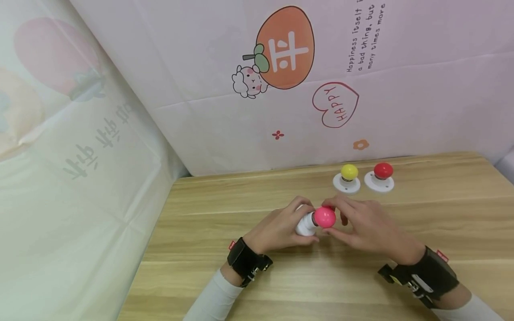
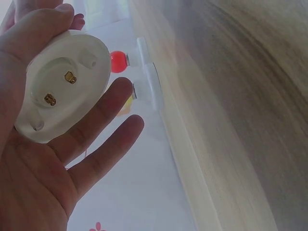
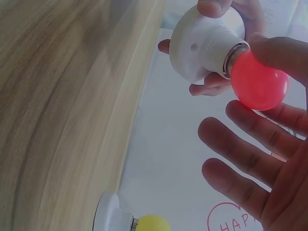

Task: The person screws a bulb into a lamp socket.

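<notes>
My left hand (image 1: 279, 228) grips a white round lamp socket (image 1: 306, 226) above the table, tilted so its mouth faces right. In the left wrist view the underside of the socket (image 2: 62, 108) shows, with two brass contacts in a recess. A pink light bulb (image 1: 326, 217) sits at the socket's mouth; part of its metal base is visible between glass and socket in the right wrist view. My right hand (image 1: 367, 225) pinches the bulb (image 3: 260, 83) between thumb and forefinger, its other fingers apart from it. How deep the base sits in the socket is hidden.
Toward the back of the wooden table (image 1: 225, 200) stand a yellow bulb (image 1: 349, 171) and a red bulb (image 1: 383, 170), each upright in a white socket. A printed cloth (image 1: 209, 120) hangs behind the table, and another pale cloth (image 1: 96, 223) hangs at the left.
</notes>
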Demonstrator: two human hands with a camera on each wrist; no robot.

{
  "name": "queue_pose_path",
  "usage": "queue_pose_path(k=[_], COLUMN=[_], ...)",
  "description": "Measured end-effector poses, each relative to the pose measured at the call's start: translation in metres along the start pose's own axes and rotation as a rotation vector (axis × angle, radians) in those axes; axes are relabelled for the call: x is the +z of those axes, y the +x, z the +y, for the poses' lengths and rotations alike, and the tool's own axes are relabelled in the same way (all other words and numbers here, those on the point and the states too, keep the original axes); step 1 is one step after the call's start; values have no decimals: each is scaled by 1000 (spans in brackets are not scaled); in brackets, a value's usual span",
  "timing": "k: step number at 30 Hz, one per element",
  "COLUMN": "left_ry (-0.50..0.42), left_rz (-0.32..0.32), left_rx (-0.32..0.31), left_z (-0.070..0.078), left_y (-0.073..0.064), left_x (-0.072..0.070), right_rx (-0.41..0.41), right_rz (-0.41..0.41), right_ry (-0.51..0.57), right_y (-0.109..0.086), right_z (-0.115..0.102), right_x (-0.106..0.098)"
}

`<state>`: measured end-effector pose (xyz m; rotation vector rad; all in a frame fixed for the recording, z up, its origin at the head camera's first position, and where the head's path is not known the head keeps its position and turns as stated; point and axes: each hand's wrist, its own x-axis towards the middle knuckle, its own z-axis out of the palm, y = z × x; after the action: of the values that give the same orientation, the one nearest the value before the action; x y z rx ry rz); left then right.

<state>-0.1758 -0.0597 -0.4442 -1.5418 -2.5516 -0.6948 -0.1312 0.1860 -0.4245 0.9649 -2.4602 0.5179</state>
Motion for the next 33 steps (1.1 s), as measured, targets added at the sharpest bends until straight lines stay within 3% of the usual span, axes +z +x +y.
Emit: queue_pose_path(k=[10, 20, 33], left_ry=[6, 4, 19], left_rz=[3, 2, -1], left_rx=[6, 3, -2], left_z=[1, 2, 1], left_y=[1, 0, -1], left_x=[-2, -2, -1], right_rx=[51, 21, -194], right_rz=[6, 4, 44], right_ry=[-15, -20, 80], right_y=[0, 0, 5], right_z=[0, -1, -1], right_x=[-1, 0, 0])
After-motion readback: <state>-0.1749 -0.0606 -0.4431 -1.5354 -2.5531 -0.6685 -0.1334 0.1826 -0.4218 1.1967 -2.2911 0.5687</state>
